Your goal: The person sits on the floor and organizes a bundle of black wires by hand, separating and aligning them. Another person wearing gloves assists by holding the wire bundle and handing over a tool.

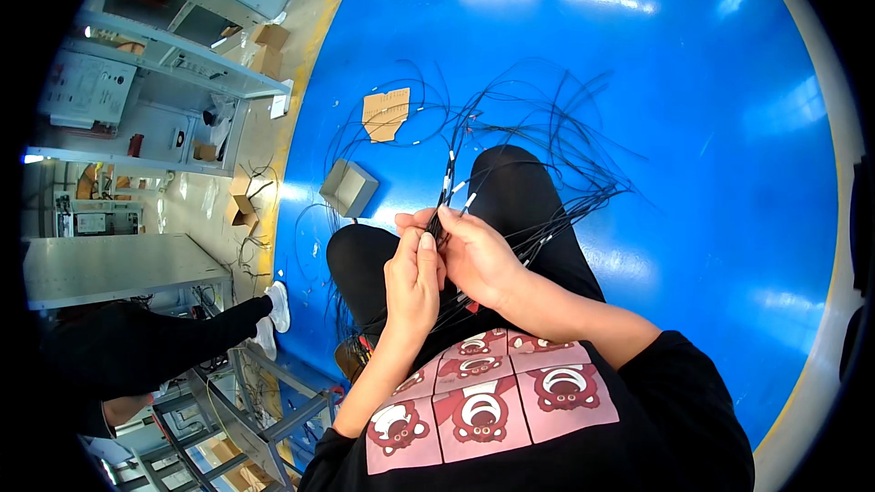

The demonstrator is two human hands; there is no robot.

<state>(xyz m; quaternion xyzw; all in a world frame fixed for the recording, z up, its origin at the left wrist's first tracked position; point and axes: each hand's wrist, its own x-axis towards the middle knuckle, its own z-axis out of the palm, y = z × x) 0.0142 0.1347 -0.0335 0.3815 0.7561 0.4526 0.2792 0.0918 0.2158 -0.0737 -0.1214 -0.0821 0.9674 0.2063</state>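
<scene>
Both hands on a bundle of black wires (448, 171), above a blue floor (711, 210).

From where I stand, the left hand (415, 282) has its grip closed around the bundle, thumb on top, and the right hand (478, 253), touching it, pinches the same wires between thumb and fingers; the bundle sits in front of the person's lap, by the bent knees (507, 173), with white sleeves on some strands, while loose ends fan out across the floor and over one leg; beyond the knees lie a small grey box (349, 188) and a torn cardboard piece (386, 114), with thin wires around it.
</scene>
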